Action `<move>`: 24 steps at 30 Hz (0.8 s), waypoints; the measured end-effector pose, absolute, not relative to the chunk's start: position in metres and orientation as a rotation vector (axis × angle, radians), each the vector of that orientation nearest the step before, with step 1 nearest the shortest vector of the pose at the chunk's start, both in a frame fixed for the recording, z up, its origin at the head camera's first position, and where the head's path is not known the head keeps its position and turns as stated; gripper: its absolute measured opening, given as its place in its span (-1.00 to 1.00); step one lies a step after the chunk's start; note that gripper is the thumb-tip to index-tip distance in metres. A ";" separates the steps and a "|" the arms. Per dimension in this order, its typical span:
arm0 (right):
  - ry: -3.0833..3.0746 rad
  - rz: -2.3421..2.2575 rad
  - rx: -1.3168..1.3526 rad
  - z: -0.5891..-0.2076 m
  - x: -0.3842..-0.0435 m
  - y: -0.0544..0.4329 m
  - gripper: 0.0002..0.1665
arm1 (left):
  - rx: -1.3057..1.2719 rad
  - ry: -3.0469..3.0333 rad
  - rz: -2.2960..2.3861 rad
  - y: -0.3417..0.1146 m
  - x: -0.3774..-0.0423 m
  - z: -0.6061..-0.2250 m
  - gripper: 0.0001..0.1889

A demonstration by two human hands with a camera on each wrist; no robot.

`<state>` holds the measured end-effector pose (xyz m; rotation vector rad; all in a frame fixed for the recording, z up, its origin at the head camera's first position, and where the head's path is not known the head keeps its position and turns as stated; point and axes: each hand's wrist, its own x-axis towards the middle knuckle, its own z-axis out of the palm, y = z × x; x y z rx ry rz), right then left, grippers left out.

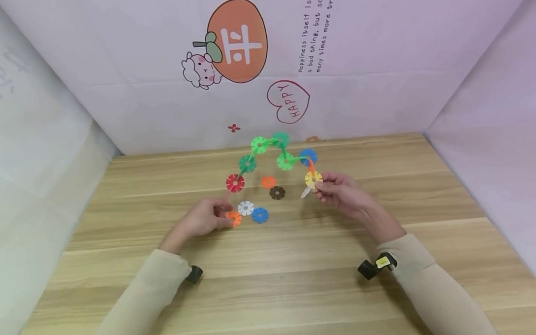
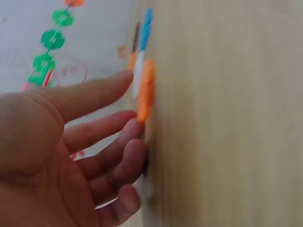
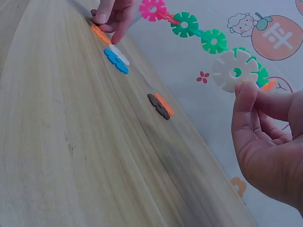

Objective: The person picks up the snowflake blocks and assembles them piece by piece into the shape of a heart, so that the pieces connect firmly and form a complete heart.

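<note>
Left of centre, the left hand, thumb and fingers apart, is at an orange slotted disc beside a white disc.
Right of centre, the right hand pinches the yellow disc of a linked disc chain arching across mid-frame; behind, the backdrop bears a red heart.

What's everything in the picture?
Table: one, brown, below
Walls: three, pale, around table
Printed fruit: one, orange, back wall
Sheep: one, white, beside fruit
Heart: one, red, back wall
Flower: one, red, below fruit
Words: many, black, back wall
Disc chain: one, multicoloured, midair
Loose orange discs: two, orange, table
Loose white disc: one, white, table
Loose blue disc: one, blue, table
Loose brown disc: one, brown, table
Cameras: two, black, wrists
Sleeves: two, beige, arms
Left hand: one, bare, by orange disc
Right hand: one, bare, holding chain
</note>
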<state>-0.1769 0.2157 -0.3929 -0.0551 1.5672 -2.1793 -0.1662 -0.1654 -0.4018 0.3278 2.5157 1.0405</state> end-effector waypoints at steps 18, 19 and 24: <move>1.591 -2.247 -0.031 -0.390 -0.172 0.214 -0.87 | 0.335 2.661 1.115 -0.149 -0.137 -0.394 -0.79; 1.596 -2.249 -0.033 -0.391 -0.172 0.212 -0.86 | 0.334 2.650 1.172 -0.147 -0.134 -0.393 -0.82; 1.612 -2.260 -0.048 -0.390 -0.170 0.205 -0.84 | 0.323 2.614 1.420 -0.124 -0.120 -0.384 -0.87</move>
